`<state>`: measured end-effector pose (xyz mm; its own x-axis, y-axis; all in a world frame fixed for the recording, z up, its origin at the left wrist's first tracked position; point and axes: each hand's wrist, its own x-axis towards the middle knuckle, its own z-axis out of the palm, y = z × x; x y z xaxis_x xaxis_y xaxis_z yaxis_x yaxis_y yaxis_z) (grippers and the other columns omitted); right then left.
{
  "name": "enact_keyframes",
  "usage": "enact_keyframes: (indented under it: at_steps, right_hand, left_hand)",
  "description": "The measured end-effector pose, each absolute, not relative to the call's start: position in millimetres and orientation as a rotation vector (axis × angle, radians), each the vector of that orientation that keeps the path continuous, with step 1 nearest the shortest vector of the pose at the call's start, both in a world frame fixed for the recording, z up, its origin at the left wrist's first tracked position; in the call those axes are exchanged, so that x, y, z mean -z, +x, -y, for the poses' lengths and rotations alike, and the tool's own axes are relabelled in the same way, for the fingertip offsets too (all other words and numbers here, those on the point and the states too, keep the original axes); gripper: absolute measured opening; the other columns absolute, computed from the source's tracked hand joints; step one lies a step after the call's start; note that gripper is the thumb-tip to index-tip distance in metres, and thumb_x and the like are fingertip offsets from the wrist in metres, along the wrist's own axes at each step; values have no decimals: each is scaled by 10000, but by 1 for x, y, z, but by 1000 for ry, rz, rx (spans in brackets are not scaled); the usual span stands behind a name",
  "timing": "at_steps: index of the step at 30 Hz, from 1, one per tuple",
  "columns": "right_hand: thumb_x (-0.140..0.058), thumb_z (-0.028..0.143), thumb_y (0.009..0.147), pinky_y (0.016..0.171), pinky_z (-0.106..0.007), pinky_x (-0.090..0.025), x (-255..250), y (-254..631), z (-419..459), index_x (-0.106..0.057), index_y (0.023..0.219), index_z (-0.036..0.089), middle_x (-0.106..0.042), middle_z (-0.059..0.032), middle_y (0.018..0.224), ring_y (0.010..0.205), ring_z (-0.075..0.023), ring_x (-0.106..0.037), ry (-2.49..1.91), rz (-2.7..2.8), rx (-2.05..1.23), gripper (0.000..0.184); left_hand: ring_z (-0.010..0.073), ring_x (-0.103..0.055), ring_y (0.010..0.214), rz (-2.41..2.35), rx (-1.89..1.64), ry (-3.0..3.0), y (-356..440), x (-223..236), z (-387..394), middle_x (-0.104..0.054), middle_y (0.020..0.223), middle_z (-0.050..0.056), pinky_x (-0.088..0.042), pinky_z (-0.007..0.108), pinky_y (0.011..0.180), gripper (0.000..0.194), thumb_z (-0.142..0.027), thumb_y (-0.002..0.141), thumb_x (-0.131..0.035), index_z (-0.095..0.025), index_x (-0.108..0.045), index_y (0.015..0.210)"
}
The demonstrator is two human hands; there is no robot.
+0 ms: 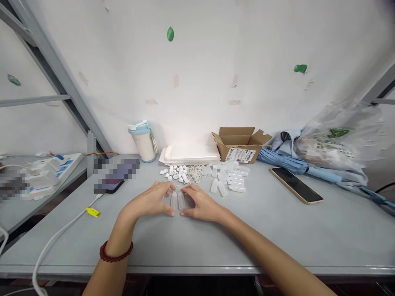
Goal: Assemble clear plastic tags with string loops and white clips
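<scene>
Two slim bottles [177, 201]: these were of clear, smooth plastic and lay side by side between the hands, lengthwise to the person.
Counter [191, 246]: its flat grey top had a slight sheen.
White caps [177, 174]: small, rounded and opaque, they sat scattered beyond the left hand [151, 200].
Pale loops [195, 173]: thin and tangled, they made a little heap just right of the caps.
Loose bottles [230, 177]: frosted and flat-sided, they were strewn beyond the right hand [203, 204].
Cardboard box [237, 153]: brown and stiff, it stood with flaps spread behind the loose bottles.
White stack [193, 154]: thin, flat pieces were piled behind the caps.
Bracelet [115, 257]: dark red beads ringed the left wrist.
Left grip: fingers and thumb curved into a C, tips near the two ends of the bottles; whether they pressed on one, I could not tell.
Right grip: it mirrored the left, fingers arched, thumb nearer the person; contact could not be made out either.
Forearms: both slanted inward from the near edge, the right stretched longer across the counter.
</scene>
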<state>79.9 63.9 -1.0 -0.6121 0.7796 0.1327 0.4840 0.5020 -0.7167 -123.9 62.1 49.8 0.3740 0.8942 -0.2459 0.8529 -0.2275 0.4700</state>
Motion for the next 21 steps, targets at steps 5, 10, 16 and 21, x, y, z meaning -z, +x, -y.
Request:
enact_keyframes:
  at_steps: [5,10,16,21]
  right_hand:
    - [-775,286,679,901,-423,-440,7,78,-66,-527,1217,176,-518,-104,1111,1062,-247,-499,-1048,2262,-887,602]
    - [-805,335,641,867,-412,-450,8,75,-67,-527,1203,156,-538,-98,1058,1026,-249,-513,-1086,2256,-880,653]
    - [-812,389,619,829,-394,-453,10,70,-68,-549,1155,171,-540,-78,1003,983,-240,-518,-1109,2230,-856,635]
    - [-800,409,630,832,-406,-459,9,69,-66,-541,1159,159,-543,-91,1014,969,-239,-516,-1123,2232,-837,639]
  left_hand:
    - [258,-531,1052,-1494,-49,2073,-125,-43,-67,-587,1037,47,-436,333,882,626,-451,604,-680,-208,-511,1156]
    - [248,-527,1077,-1476,-56,2084,-124,-42,-70,-591,1098,51,-427,328,902,548,-388,640,-638,-206,-519,1143]
    - [253,-531,1089,-1489,-47,2082,-124,-45,-68,-598,1108,49,-435,332,910,537,-376,631,-637,-214,-531,1132]
    - [281,-527,1109,-1471,-136,2109,-126,-44,-68,-591,1129,67,-435,374,940,565,-394,602,-668,-228,-553,1129]
